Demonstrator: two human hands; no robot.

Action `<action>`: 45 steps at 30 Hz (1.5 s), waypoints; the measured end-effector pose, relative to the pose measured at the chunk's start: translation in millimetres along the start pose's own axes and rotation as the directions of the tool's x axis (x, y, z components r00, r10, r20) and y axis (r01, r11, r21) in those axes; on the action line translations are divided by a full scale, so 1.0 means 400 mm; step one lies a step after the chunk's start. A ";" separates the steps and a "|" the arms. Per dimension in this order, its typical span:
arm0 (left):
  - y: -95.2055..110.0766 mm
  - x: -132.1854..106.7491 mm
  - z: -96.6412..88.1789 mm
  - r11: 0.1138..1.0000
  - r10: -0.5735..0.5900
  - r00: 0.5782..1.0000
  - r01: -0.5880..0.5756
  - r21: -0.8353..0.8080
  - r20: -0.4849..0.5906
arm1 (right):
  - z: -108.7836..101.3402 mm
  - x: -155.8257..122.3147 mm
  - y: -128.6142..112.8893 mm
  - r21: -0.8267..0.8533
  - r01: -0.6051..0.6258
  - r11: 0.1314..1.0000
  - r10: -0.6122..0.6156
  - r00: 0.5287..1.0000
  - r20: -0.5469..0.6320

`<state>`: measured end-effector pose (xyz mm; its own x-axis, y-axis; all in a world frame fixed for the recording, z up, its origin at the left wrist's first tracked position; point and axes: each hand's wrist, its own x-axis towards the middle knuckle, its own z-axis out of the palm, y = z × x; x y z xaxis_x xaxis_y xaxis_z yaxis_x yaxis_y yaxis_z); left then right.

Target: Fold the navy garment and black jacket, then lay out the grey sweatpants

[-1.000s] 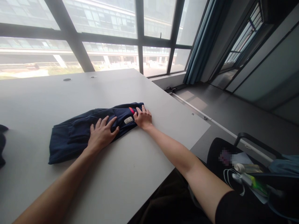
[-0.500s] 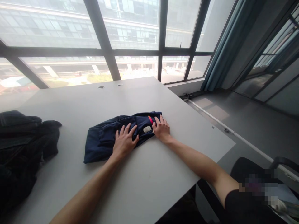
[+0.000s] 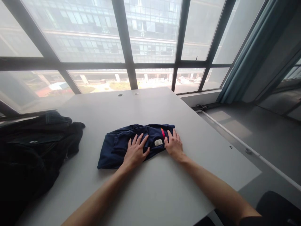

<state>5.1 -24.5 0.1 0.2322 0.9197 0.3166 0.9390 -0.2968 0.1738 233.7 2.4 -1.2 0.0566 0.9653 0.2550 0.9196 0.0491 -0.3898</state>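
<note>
A folded navy garment (image 3: 110, 152) lies flat on the white table (image 3: 150, 191), longer from left to right than it is deep. Near its right end it bears a red-orange stripe and a pale label patch (image 3: 158, 142). My left hand (image 3: 135, 151) rests on the middle of the cloth, fingers spread and palm down. Over the garment's right end lies my right hand (image 3: 174, 144), its fingers stretched out and pressing on the fabric by the stripe. Part of the cloth is hidden under both hands.
A heap of black clothing (image 3: 35, 150) with a metal button covers the table's left side. Large windows (image 3: 150, 34) rise behind the table. A blue curtain (image 3: 240, 62) hangs at the right, and a dark chair (image 3: 277, 207) stands at the lower right.
The view has turned to the left, so the table and garment sit further right and lower in it. Both hands keep nearly the same places on the cloth.
</note>
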 end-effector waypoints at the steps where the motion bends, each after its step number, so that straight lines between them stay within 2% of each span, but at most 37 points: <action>1: -0.001 0.000 0.000 1.000 -0.003 1.000 0.003 -0.006 0.003 | -0.002 -0.001 0.000 -0.004 0.002 1.000 -0.002 1.000 0.004; 7: -0.002 0.014 0.006 0.997 -0.009 1.000 0.011 -0.074 0.030 | -0.019 -0.001 -0.008 -0.055 0.011 0.998 -0.011 1.000 -0.004; 11: -0.006 0.036 0.011 0.988 0.021 0.999 -0.013 -0.153 0.050 | -0.028 0.011 0.002 -0.120 0.067 0.990 -0.071 0.997 -0.028; 14: -0.016 0.057 0.013 0.967 -0.025 0.998 0.038 -0.253 0.057 | -0.032 0.023 0.004 -0.121 0.104 0.987 -0.108 0.994 -0.026; 17: -0.027 0.068 0.018 0.941 -0.078 0.996 0.087 -0.328 0.038 | -0.029 0.029 -0.025 -0.113 0.192 0.975 -0.199 0.979 -0.053; 21: -0.030 0.060 0.032 0.961 0.017 1.000 -0.011 -0.276 0.020 | -0.002 0.037 -0.093 -0.023 0.370 0.929 -0.370 0.929 0.021; 23: -0.029 0.053 0.035 0.957 0.028 1.000 -0.024 -0.288 0.012 | 0.016 0.048 -0.113 0.017 0.397 0.918 -0.397 0.915 0.076; 26: -0.034 0.053 0.027 0.903 -0.061 0.997 0.037 -0.427 -0.042 | 0.039 0.073 -0.108 0.033 0.395 0.918 -0.395 0.908 0.139; 28: -0.048 0.061 0.013 0.813 -0.194 0.975 0.096 -0.574 -0.111 | 0.049 0.088 -0.088 0.026 0.407 0.913 -0.404 0.895 0.186; 29: -0.060 0.067 0.004 0.752 -0.282 0.948 0.123 -0.648 -0.147 | 0.053 0.094 -0.077 0.021 0.412 0.911 -0.407 0.890 0.204; 31: -0.092 0.080 -0.021 0.601 -0.480 0.856 0.163 -0.783 -0.190 | 0.060 0.102 -0.055 0.019 0.415 0.910 -0.409 0.887 0.216; 33: -0.135 0.092 -0.054 0.417 -0.664 0.728 0.174 -0.892 -0.168 | 0.065 0.109 -0.036 0.022 0.421 0.907 -0.417 0.886 0.201; 35: -0.185 0.098 -0.096 0.255 -0.789 0.602 0.141 -0.957 -0.122 | 0.069 0.120 -0.014 0.012 0.432 0.902 -0.427 0.886 0.183; 37: -0.238 0.096 -0.144 0.201 -0.866 0.482 0.083 -0.976 -0.137 | 0.072 0.140 0.016 -0.007 0.444 0.896 -0.436 0.884 0.169; 40: -0.314 0.073 -0.206 0.279 -0.916 0.308 0.023 -0.960 -0.259 | 0.069 0.190 0.083 -0.021 0.473 0.881 -0.464 0.871 0.161; 42: -0.357 0.045 -0.228 0.313 -0.922 0.242 -0.002 -0.950 -0.304 | 0.063 0.233 0.140 -0.028 0.496 0.868 -0.485 0.858 0.167; 43: -0.375 0.027 -0.232 0.303 -0.925 0.235 -0.017 -0.953 -0.299 | 0.058 0.256 0.171 -0.032 0.510 0.860 -0.498 0.850 0.173; 45: -0.401 -0.014 -0.227 0.241 -0.936 0.255 -0.041 -0.970 -0.244 | 0.048 0.300 0.235 -0.039 0.542 0.839 -0.527 0.830 0.184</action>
<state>-169.9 -5.6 55.3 -0.8812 0.4498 0.1456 -0.0289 -0.3585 0.9331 319.2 127.7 -24.3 -0.5095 0.8221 0.2540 0.8177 0.5545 -0.1547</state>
